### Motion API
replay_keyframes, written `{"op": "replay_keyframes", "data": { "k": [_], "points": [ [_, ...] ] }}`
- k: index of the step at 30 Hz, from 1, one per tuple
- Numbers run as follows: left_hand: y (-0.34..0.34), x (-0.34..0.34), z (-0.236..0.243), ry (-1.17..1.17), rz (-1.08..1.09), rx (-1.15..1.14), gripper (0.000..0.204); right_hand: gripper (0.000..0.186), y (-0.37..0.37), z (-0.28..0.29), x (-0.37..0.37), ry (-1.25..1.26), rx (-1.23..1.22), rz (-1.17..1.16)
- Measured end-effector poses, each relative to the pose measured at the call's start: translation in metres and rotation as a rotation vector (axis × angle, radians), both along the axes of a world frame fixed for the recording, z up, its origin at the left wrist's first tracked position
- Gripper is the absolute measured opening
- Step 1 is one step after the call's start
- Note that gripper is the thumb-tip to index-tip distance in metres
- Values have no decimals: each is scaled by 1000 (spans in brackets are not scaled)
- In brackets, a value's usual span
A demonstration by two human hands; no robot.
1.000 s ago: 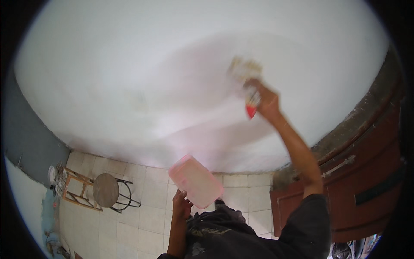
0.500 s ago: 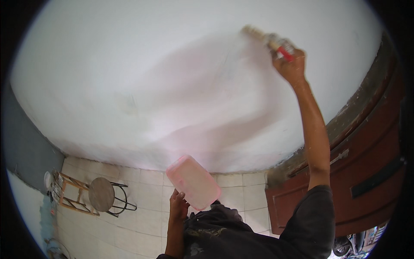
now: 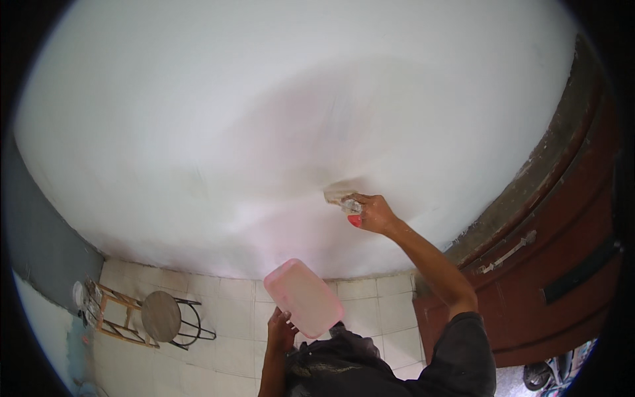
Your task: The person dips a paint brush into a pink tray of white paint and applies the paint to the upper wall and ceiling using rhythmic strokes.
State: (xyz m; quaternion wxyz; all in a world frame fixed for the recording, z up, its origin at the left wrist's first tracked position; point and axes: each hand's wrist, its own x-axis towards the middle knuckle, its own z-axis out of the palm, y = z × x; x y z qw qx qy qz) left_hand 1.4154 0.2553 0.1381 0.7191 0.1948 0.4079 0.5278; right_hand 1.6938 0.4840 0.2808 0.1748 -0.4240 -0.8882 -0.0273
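My right hand (image 3: 375, 214) grips a paintbrush (image 3: 336, 196) with a red handle end. Its pale bristles point left and meet the white wall (image 3: 218, 119), or hover very close to it. Close to my body, my left hand (image 3: 282, 329) is closed on the near-left edge of a pink plastic tub (image 3: 304, 299). The tub is tilted, and a pale layer covers its inside. Part of the left fingers is hidden beneath it. Soft shadows of my arm and upper body fall across the wall.
A round-topped stool (image 3: 161, 314) stands on the tiled floor (image 3: 225, 324) at the left, beside a wooden frame (image 3: 119, 314). To the right is a reddish-brown door (image 3: 522, 291) with a metal handle (image 3: 508, 253). A grey wall section (image 3: 46, 231) borders the far left.
My right hand has brought the paintbrush down and left, from high on the wall to its lower middle. The tub stays in my left hand, slightly lower in view.
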Motion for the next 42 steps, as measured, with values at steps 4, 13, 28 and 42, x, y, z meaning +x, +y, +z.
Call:
{"op": "replay_keyframes", "data": {
  "k": [4, 13, 28, 42],
  "points": [
    [3, 4, -6, -74, 120, -32, 57, 27, 7, 93, 16, 387, 234, 78],
    [5, 13, -12, -6, -50, 20, 71, 18, 18, 320, 64, 259, 1262, -163],
    [5, 21, -9, -57, 46, 13, 57, 19, 45, 327, 64, 190, 1209, -168],
    [4, 15, -16, -119, 68, 84, 60, 26, 36, 285, 49, 167, 610, -162]
  ]
}}
